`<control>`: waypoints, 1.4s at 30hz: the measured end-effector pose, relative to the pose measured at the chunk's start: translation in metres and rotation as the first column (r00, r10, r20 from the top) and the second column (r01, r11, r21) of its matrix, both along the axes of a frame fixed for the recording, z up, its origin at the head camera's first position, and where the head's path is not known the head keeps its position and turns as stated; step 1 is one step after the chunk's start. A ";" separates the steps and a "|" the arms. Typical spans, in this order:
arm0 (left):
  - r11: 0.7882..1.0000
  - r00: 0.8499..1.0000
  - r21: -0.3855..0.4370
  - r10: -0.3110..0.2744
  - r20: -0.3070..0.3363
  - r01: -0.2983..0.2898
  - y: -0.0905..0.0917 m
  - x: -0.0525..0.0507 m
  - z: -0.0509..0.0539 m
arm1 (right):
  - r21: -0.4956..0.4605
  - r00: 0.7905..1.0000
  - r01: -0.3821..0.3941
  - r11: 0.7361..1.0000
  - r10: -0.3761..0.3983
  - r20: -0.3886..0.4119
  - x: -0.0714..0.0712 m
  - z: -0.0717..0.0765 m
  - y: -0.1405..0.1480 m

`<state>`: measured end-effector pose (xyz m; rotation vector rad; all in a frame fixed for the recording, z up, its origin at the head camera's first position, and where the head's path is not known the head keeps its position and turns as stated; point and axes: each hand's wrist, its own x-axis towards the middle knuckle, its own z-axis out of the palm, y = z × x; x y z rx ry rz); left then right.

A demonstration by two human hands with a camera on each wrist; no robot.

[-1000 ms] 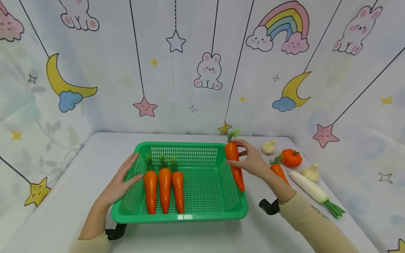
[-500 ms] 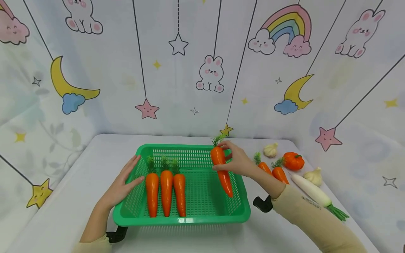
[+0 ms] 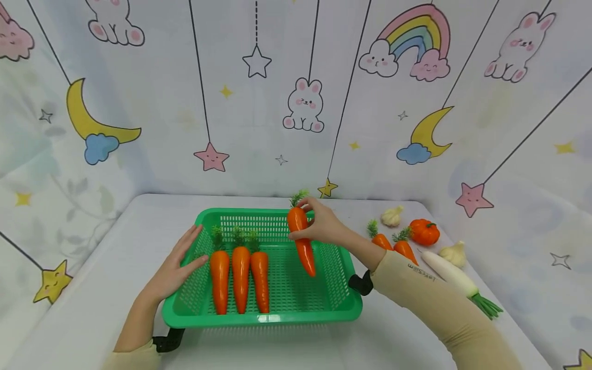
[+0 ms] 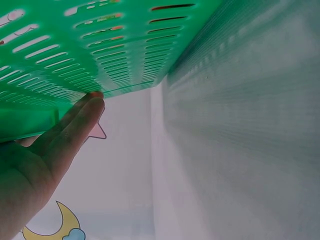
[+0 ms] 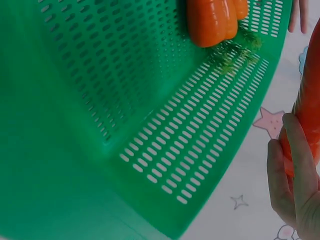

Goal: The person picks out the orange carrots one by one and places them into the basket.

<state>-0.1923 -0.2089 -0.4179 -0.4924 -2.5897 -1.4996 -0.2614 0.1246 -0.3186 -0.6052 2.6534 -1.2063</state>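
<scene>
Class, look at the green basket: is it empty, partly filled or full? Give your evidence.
Partly filled: three carrots lie side by side in the green basket, and bare basket floor shows beside them.

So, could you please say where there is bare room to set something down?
In the green basket, between the three carrots and the right wall, under the held carrot; also on the white table left of the left hand. The table's right is crowded: two carrots, garlic bulbs, a round orange vegetable and a white radish.

Glossy, smooth carrots (image 3: 241,277) gleam in a shiny plastic basket (image 3: 217,321) at center; the tabletop (image 3: 379,331) looks smooth and matt, the backdrop (image 3: 171,103) up top and sleeve (image 3: 444,303) lower right, matt cloth.
</scene>
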 end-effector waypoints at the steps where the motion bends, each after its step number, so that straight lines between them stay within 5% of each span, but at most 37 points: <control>1: 1.000 1.000 0.004 0.000 0.000 0.000 -0.001 0.000 0.000 | 0.003 1.000 0.000 1.000 0.000 0.001 -0.001 -0.001 -0.002; 24: 1.000 1.000 0.008 -0.008 -0.003 0.008 -0.001 0.000 0.003 | 0.160 0.993 -0.024 0.987 0.005 0.119 -0.017 -0.042 -0.053; 37: 1.000 1.000 0.005 -0.018 -0.005 0.018 -0.001 -0.002 0.000 | 0.294 0.989 -0.029 0.955 -0.016 0.147 -0.013 -0.074 -0.063; 42: 1.000 1.000 -0.002 -0.007 -0.006 0.007 0.000 0.000 0.002 | 0.267 0.978 -0.030 0.963 -0.027 0.207 -0.010 -0.077 -0.063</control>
